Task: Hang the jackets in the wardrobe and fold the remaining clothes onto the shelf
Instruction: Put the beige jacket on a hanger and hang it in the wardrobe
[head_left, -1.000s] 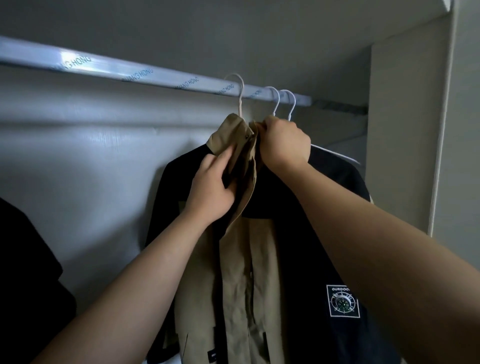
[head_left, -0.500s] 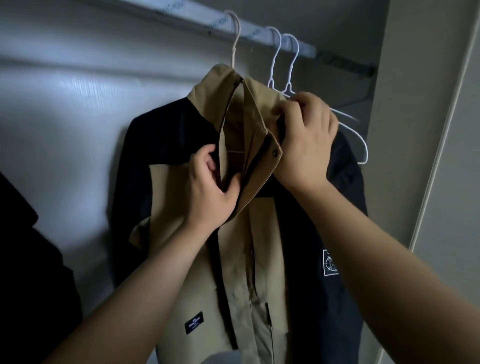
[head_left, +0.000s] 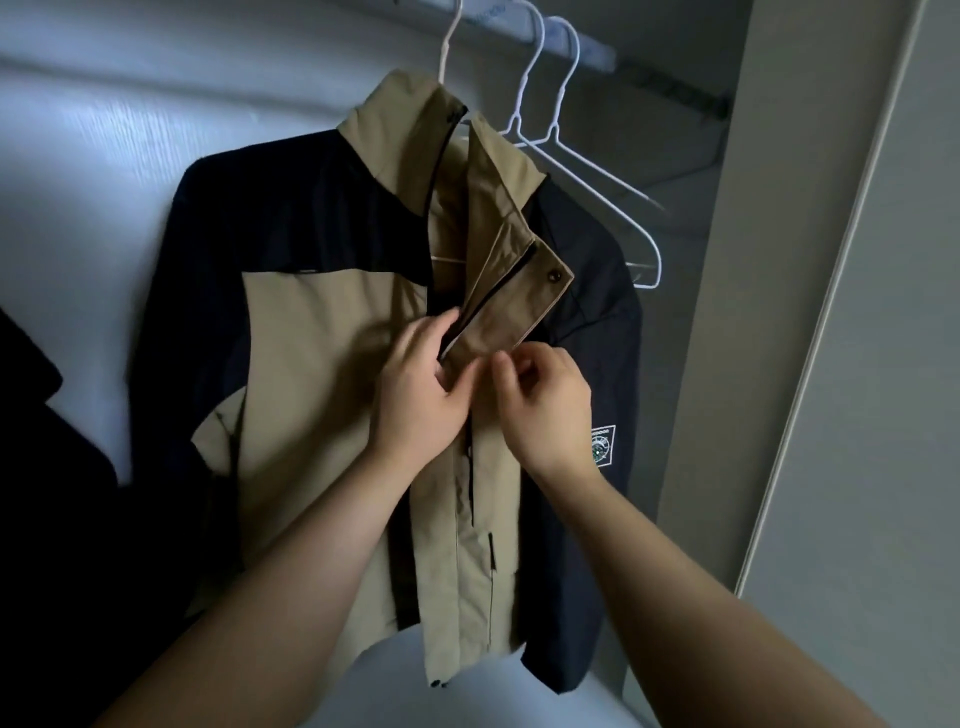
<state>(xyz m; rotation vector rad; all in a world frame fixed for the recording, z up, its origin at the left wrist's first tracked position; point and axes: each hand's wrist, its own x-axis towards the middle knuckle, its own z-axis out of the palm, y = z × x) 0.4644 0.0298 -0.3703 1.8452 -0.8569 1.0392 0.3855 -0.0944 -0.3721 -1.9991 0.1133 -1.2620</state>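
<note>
A tan and navy jacket (head_left: 322, 332) hangs on a white hanger (head_left: 448, 47) from the wardrobe rail (head_left: 582, 44), its front facing me. My left hand (head_left: 421, 395) pinches the left edge of the front opening at chest height. My right hand (head_left: 545, 405) has its fingers curled on the tan front flap just below the folded-over collar with its snap button (head_left: 555, 276). The two hands sit close together at the middle of the jacket.
Two empty white hangers (head_left: 602, 171) hang on the rail right of the jacket. A dark garment (head_left: 47, 467) fills the left edge. The wardrobe's side wall (head_left: 727, 260) and door frame (head_left: 831, 312) stand at the right.
Both hands have come down from the collar near the hanger hook to the chest of the jacket. The view has tilted down, so more of the jacket shows.
</note>
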